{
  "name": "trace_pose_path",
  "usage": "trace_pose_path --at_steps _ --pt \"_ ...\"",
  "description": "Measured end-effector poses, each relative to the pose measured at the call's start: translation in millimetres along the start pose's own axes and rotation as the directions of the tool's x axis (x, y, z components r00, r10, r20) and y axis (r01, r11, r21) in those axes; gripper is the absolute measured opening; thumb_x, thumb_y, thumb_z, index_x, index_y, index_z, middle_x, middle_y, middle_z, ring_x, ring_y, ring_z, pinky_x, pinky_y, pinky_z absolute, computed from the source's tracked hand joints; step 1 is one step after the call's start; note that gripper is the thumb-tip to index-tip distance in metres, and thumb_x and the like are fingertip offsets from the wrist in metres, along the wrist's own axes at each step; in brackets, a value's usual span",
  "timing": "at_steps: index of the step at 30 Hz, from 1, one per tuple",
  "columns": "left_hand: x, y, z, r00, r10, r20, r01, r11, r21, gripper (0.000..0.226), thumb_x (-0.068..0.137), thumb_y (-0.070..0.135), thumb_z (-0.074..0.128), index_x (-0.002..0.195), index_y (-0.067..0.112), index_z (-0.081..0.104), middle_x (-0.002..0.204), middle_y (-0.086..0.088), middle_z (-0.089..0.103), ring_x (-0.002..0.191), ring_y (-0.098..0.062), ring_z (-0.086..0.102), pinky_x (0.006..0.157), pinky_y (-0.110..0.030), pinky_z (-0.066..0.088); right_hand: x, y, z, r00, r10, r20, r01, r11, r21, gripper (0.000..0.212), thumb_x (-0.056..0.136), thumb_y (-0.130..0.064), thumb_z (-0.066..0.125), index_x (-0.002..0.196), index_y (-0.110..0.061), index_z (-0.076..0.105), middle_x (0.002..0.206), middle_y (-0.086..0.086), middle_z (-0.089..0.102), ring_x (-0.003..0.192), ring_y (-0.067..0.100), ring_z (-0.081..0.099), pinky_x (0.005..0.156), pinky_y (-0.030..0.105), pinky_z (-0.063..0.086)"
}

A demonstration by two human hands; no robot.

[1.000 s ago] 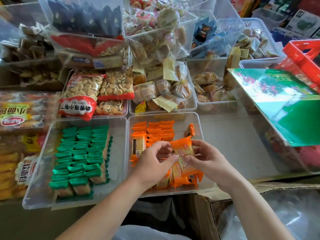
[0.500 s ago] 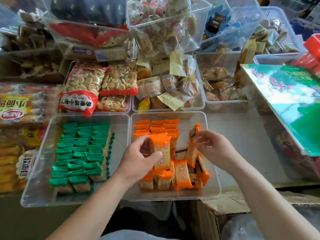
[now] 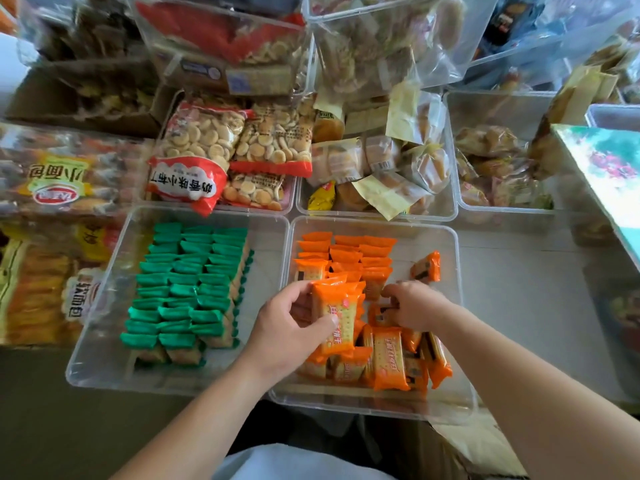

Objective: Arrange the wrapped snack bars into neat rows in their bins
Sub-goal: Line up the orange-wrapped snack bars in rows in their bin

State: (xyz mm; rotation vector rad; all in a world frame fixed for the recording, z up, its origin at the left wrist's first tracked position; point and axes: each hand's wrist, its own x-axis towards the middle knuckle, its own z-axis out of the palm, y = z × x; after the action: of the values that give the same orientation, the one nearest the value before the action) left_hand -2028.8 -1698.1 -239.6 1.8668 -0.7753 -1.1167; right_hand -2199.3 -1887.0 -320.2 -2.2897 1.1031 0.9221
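Right hand (image 3: 415, 306) lowered onto loose orange bars (image 3: 388, 358), grasp unclear | left hand (image 3: 287, 327) pinches upright orange bar (image 3: 336, 317)

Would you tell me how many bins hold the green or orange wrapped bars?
2. The green-bar bin is near left; the orange-bar bin is right beside it, where the left hand grips orange bars. Bins behind hold other snacks.

Orange bin (image 3: 426, 241) right side bare — one loose bar (image 3: 426, 267) there.
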Motion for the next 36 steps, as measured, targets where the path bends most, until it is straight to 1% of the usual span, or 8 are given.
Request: trace_pose_path --at_steps 4,11,15,18,20,24,30,36 --pt "0 -2 -2 1.0 -0.009 -0.011 0.009 1.0 -0.022 0.022 0.086 0.02 0.081 0.104 0.03 0.073 0.094 0.013 0.076 0.087 -0.005 0.071 0.074 -0.02 0.057 3 4 2 1.0 0.013 0.02 -0.013 0.999 -0.039 0.037 0.096 -0.032 0.064 0.133 -0.035 0.063 0.13 -0.001 0.053 0.122 0.023 0.053 0.105 0.04 0.05" --pt "-7 1 2 1.0 -0.012 -0.019 0.012 1.0 -0.017 0.026 0.086 0.018 0.082 0.106 0.031 0.072 0.094 0.017 0.076 0.085 0.0 0.07 0.069 -0.013 0.054 -22 1 -6 0.979 0.067 -0.193 -0.045 0.992 0.119 0.014 0.089 -0.029 0.068 0.096 -0.03 0.056 0.084 -0.01 0.057 0.074 0.013 0.058 0.056 0.026 0.048" --pt "-15 5 6 1.0 0.004 -0.029 -0.004 1.0 -0.02 0.025 0.086 0.016 0.082 0.104 0.03 0.073 0.092 0.018 0.076 0.083 0.0 0.07 0.069 -0.013 0.053 -59 2 -18 0.926 0.086 -0.367 0.073 0.915 0.398 0.023 0.082 -0.03 0.075 0.095 -0.027 0.056 0.087 -0.008 0.063 0.078 0.017 0.062 0.063 0.035 0.056" --pt "-22 10 13 0.998 0.029 -0.058 -0.03 0.999 -0.027 0.024 0.086 0.017 0.083 0.103 0.03 0.072 0.09 0.018 0.076 0.083 -0.001 0.071 0.068 -0.012 0.053 -95 -8 -20 0.88 0.099 -0.464 0.263 0.711 0.652 0.025 0.078 -0.027 0.078 0.085 -0.023 0.055 0.079 -0.008 0.066 0.072 0.013 0.062 0.065 0.037 0.055" --pt "-28 13 20 0.996 0.057 -0.068 -0.059 0.998 -0.024 0.024 0.085 0.022 0.084 0.102 0.032 0.071 0.091 0.017 0.076 0.085 -0.003 0.071 0.071 -0.014 0.055 -119 -20 -20 0.889 0.099 -0.447 0.36 0.453 0.816 0.027 0.08 -0.017 0.079 0.088 -0.011 0.053 0.072 -0.003 0.063 0.065 0.013 0.058 0.062 0.035 0.051" --pt "-38 20 29 0.991 0.12 -0.065 -0.12 0.993 0.008 0.025 0.086 0.032 0.082 0.107 0.035 0.068 0.094 0.02 0.075 0.089 0.001 0.071 0.074 -0.016 0.058 -146 -26 -13 0.928 0.066 -0.366 0.358 0.107 0.928 0.03 0.085 -0.003 0.078 0.09 -0.007 0.05 0.083 0.012 0.065 0.073 0.024 0.069 0.071 0.041 0.059" --pt "-44 23 35 0.988 0.148 -0.046 -0.148 0.989 -0.011 0.023 0.086 0.025 0.082 0.104 0.031 0.069 0.092 0.013 0.076 0.086 -0.005 0.072 0.071 -0.016 0.056 -163 -25 2 0.939 -0.008 -0.343 0.343 0.005 0.939 0.027 0.086 0.002 0.077 0.098 -0.005 0.053 0.094 0.015 0.069 0.086 0.027 0.07 0.082 0.05 0.061" --pt "-49 25 26 0.989 0.147 -0.01 -0.147 0.985 -0.088 0.03 0.083 0.027 0.088 0.108 0.03 0.072 0.096 0.016 0.078 0.089 -0.002 0.074 0.072 -0.015 0.057 -168 -25 3 0.908 0.054 -0.416 0.402 0.176 0.899 0.017 0.093 -0.001 0.072 0.107 -0.009 0.066 0.095 0.006 0.069 0.081 0.017 0.067 0.066 0.034 0.059"
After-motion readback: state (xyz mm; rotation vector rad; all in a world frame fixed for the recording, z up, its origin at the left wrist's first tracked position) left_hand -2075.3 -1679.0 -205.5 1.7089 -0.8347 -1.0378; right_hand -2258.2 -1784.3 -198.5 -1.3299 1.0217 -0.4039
